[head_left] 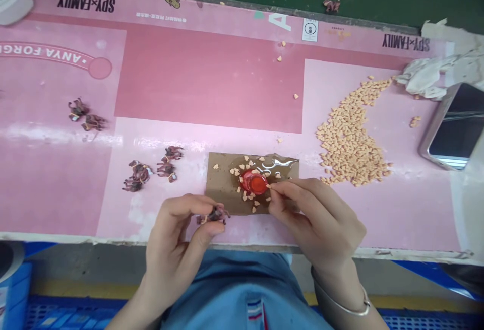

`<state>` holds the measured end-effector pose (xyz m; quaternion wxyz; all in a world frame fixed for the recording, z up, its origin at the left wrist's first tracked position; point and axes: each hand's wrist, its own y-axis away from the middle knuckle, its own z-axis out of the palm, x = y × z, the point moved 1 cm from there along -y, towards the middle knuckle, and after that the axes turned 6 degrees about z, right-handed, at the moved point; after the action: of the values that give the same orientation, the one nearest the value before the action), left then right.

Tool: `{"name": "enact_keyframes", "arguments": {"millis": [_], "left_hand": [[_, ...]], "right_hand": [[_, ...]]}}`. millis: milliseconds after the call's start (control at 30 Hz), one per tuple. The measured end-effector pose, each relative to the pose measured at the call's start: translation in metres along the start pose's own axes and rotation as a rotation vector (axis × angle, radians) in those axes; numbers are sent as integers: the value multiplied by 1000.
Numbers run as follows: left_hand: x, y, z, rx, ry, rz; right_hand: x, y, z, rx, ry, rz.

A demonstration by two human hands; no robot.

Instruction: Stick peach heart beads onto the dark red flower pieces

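Between the thumb and fingers of my left hand (185, 242) is a small dark brown figure (215, 214), held over the near left corner of a brown card (221, 189). On the card stands a small red cap (258, 184), with several tiny beige pieces and a wet, shiny patch around it. My right hand (313, 214) pinches one tiny beige piece (268, 186) at the right rim of the cap. A large pile of similar beige pieces (351, 143) lies to the right, beyond my right hand.
More brown figures (139, 173) lie left of the card, with two (93, 122) farther left and one (331, 5) on the green surface at the back. A phone (456, 128) and crumpled white material (425, 75) are at the right. A white bottle (14, 0) stands back left.
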<state>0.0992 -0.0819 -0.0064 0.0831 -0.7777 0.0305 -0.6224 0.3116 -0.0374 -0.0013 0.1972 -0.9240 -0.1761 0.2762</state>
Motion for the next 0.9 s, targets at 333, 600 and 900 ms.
{"name": "enact_keyframes", "arguments": {"millis": [333,600,900], "left_hand": [[6,-9,9,-178,129,-47],[14,-11,11,-231,116,-75],[9,-5,16,-165,-98,109]], "right_hand": [[-10,-3,-11,-16,-133,-11],[-33,-3,-6,-57,-332,25],[-44,10,-11,-126,-49,-66]]}}
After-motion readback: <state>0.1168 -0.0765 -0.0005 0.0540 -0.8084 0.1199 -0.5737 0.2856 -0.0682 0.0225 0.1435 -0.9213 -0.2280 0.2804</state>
